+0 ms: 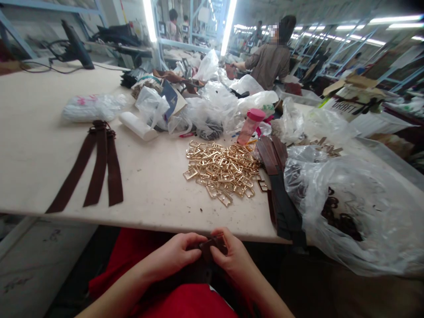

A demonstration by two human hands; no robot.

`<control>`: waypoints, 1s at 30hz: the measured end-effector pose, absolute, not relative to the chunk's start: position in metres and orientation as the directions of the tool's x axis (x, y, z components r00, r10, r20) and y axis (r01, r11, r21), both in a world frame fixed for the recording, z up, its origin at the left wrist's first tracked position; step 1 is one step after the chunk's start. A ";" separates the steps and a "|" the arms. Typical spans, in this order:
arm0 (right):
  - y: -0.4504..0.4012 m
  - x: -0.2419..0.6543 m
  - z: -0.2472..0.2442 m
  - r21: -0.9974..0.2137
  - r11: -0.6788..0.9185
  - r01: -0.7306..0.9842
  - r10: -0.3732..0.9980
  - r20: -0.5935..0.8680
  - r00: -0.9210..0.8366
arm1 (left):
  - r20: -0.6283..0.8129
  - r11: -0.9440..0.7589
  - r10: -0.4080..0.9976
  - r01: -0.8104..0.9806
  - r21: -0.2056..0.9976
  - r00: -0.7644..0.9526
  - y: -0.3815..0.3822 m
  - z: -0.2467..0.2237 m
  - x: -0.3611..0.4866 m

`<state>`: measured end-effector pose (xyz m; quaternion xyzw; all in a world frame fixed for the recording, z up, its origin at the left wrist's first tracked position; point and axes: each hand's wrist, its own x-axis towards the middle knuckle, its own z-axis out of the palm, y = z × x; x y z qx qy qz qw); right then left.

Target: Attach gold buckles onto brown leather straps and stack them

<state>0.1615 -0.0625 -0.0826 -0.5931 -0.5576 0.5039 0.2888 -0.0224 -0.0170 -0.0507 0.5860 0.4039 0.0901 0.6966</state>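
Just below the table's front edge, my left hand (pixel 180 252) and my right hand (pixel 232 251) pinch a dark brown leather strap (pixel 208 248) between thumbs and fingers. Its lower part hangs into shadow over my lap. Beyond my hands lies a pile of gold-coloured buckles (pixel 225 168) on the table (pixel 159 194). Brown and black straps (pixel 281 194) are stacked to the right of the pile, reaching over the front edge. On the left, more brown straps (pixel 101 168) lie fanned out, joined at their far end.
A clear plastic bag (pixel 374 207) with dark rings fills the right side. Behind the buckles stand a pink bottle (pixel 250 127) and heaped plastic bags (pixel 212 101). A white roll (pixel 137 126) lies at centre left. A person (pixel 271 57) is at the table's far side.
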 end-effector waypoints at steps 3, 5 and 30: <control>-0.063 0.159 -0.083 -0.930 -0.232 0.285 0.943 -0.287 -0.169 | -0.464 0.289 0.622 0.366 0.885 0.631 -0.019 -0.054 -0.022; -0.066 0.158 -0.084 -0.944 -0.243 0.223 0.935 -0.289 -0.205 | -0.478 0.310 0.597 0.364 0.878 0.644 -0.019 -0.055 -0.021; -0.057 0.173 -0.085 -0.968 -0.169 0.187 0.976 -0.191 -0.107 | -0.531 0.328 0.534 0.418 0.847 0.658 -0.010 -0.055 0.005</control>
